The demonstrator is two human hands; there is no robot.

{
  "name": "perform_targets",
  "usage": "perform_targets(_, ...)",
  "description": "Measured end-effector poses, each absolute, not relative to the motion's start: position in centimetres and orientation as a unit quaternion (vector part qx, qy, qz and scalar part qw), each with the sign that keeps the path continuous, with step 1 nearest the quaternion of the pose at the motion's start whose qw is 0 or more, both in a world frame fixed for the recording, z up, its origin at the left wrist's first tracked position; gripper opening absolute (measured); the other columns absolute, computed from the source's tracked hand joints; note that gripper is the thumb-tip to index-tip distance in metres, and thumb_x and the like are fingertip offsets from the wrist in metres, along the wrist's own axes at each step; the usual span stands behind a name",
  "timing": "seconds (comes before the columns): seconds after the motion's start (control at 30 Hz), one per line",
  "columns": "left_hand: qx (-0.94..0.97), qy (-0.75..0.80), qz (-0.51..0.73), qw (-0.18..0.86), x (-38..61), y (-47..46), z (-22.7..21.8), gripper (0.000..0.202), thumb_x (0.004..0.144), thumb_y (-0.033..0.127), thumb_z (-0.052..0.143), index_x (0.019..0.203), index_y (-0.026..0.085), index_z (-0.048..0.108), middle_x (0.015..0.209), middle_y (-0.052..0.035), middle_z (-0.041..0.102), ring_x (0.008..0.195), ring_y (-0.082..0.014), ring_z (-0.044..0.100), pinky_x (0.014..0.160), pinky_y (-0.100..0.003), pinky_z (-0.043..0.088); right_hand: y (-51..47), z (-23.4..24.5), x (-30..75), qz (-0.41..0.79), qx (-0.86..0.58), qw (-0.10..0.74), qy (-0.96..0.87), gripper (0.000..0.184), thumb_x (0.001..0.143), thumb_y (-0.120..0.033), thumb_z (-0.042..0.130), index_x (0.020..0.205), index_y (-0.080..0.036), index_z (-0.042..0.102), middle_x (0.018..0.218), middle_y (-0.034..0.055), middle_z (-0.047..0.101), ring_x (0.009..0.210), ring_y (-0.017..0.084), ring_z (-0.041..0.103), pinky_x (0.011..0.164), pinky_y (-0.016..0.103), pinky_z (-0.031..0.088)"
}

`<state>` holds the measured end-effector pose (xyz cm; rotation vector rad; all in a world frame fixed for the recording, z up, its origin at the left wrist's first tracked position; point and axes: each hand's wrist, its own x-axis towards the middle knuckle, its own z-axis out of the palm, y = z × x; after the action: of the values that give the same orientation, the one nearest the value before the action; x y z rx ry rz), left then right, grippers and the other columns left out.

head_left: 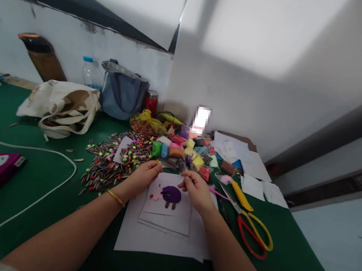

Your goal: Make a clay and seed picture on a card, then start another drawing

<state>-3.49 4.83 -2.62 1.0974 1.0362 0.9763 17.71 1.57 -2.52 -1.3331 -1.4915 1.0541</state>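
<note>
Above a small stack of white paper sheets [163,223], my left hand [144,177] has thumb and fingertips pressed together. My right hand [196,190] is pinched likewise, across from it. Whatever the fingertips hold, if anything, is too small to make out. Between the hands, a flat purple clay animal shape [172,195] lies on the top sheet, with two brown legs [170,206] and a dark patch on its left. Pink and red clay bits [155,196] sit just left of it. A larger white sheet [158,247] is under the stack.
Striped seeds with coloured beads [102,171] lie at left. Bagged coloured clay [176,152] is piled behind my hands. At right are red-and-yellow scissors [253,228] and a yellow cutter [241,195]. A cloth bag [60,105], blue bag [122,93] and phone [200,119] stand behind.
</note>
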Motion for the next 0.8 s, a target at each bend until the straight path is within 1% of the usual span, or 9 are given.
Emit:
perform_targets(0.1, 0.529, 0.46, 0.414, 0.581, -3.6, 5.0, -2.9, 0.032, 0.083, 0.047, 0.061, 0.073, 0.017, 0.057, 0.053, 0.0066, 0.041, 0.047, -0.0075, 0.034, 0.043, -0.02, 0.022, 1.7, -2.9, 17.5, 0.396, -0.527, 0.409, -0.631, 0.031, 0.081, -0.024, 0.052, 0.109, -0.02, 0.065, 0.09, 0.0032, 0.066, 0.071, 0.015, 0.067, 0.068, 0.029, 0.053)
perform_targets(0.17, 0.561, 0.47, 0.405, 0.549, -3.8, 5.1, -3.0, 0.033, 0.085, 0.048, 0.057, 0.074, 0.017, 0.057, 0.055, 0.0063, 0.042, 0.049, -0.0084, 0.034, 0.044, -0.021, 0.023, 1.7, -3.1, 17.4, 0.4, -0.526, 0.405, -0.631, 0.034, 0.078, -0.023, 0.057, 0.112, -0.022, 0.064, 0.087, 0.0016, 0.066, 0.071, 0.016, 0.067, 0.067, 0.029, 0.054)
perform_targets(0.2, 0.57, 0.474, 0.401, 0.538, -3.8, 5.2, -3.0, 0.033, 0.085, 0.048, 0.056, 0.075, 0.017, 0.057, 0.056, 0.0062, 0.042, 0.049, -0.0087, 0.034, 0.045, -0.021, 0.023, 1.7, -3.2, 17.4, 0.408, -0.527, 0.399, -0.63, 0.032, 0.078, -0.024, 0.059, 0.11, -0.022, 0.064, 0.083, 0.001, 0.067, 0.069, 0.016, 0.067, 0.065, 0.029, 0.054)
perform_targets(0.27, 0.575, 0.478, 0.395, 0.533, -3.9, 5.3, -3.1, 0.033, 0.084, 0.049, 0.057, 0.075, 0.017, 0.057, 0.056, 0.0061, 0.042, 0.05, -0.009, 0.034, 0.045, -0.022, 0.024, 1.7, -3.5, 17.1, 0.425, -0.525, 0.373, -0.637, 0.021, 0.08, -0.027, 0.06, 0.1, -0.022, 0.067, 0.078, 0.0017, 0.068, 0.066, 0.017, 0.067, 0.059, 0.028, 0.054)
perform_targets(0.33, 0.574, 0.48, 0.393, 0.535, -3.8, 5.3, -3.1, 0.033, 0.083, 0.049, 0.058, 0.075, 0.017, 0.057, 0.055, 0.0063, 0.041, 0.049, -0.0092, 0.034, 0.045, -0.022, 0.024, 1.6, -3.7, 16.8, 0.444, -0.518, 0.341, -0.646, 0.017, 0.083, -0.029, 0.059, 0.094, -0.02, 0.069, 0.077, 0.0035, 0.07, 0.06, 0.017, 0.067, 0.052, 0.026, 0.054)
perform_targets(0.47, 0.558, 0.485, 0.402, 0.54, -3.8, 5.2, -3.0, 0.032, 0.082, 0.049, 0.058, 0.074, 0.017, 0.057, 0.056, 0.0063, 0.041, 0.049, -0.0091, 0.034, 0.045, -0.022, 0.023, 1.5, -3.8, 15.9, 0.484, -0.502, 0.316, -0.643, 0.024, 0.086, -0.03, 0.057, 0.105, -0.017, 0.067, 0.076, 0.0035, 0.07, 0.046, 0.014, 0.065, 0.041, 0.021, 0.05)
perform_targets(0.53, 0.55, 0.486, 0.406, 0.544, -3.7, 5.2, -2.8, 0.031, 0.082, 0.048, 0.058, 0.074, 0.018, 0.056, 0.056, 0.0064, 0.041, 0.048, -0.0088, 0.033, 0.045, -0.022, 0.022, 1.5, -3.8, 15.7, 0.499, -0.491, 0.3, -0.648, 0.021, 0.087, -0.029, 0.055, 0.102, -0.018, 0.066, 0.072, 0.0018, 0.069, 0.042, 0.012, 0.064, 0.036, 0.019, 0.046)
perform_targets(0.67, 0.538, 0.484, 0.414, 0.552, -3.7, 5.2, -2.8, 0.032, 0.08, 0.049, 0.06, 0.073, 0.018, 0.055, 0.056, 0.0065, 0.041, 0.047, -0.0084, 0.033, 0.044, -0.022, 0.022, 1.6, -3.5, 15.6, 0.496, -0.477, 0.271, -0.673, 0.017, 0.088, -0.026, 0.053, 0.09, -0.017, 0.068, 0.068, 0.0009, 0.068, 0.041, 0.011, 0.062, 0.033, 0.015, 0.04)
perform_targets(0.8, 0.529, 0.482, 0.418, 0.559, -3.7, 5.2, -2.8, 0.032, 0.079, 0.049, 0.061, 0.072, 0.018, 0.056, 0.056, 0.006, 0.042, 0.047, -0.0085, 0.034, 0.044, -0.022, 0.022, 1.7, -3.4, 15.8, 0.473, -0.479, 0.274, -0.687, 0.017, 0.088, -0.025, 0.054, 0.087, -0.017, 0.069, 0.073, 0.002, 0.07, 0.039, 0.009, 0.061, 0.033, 0.015, 0.039)
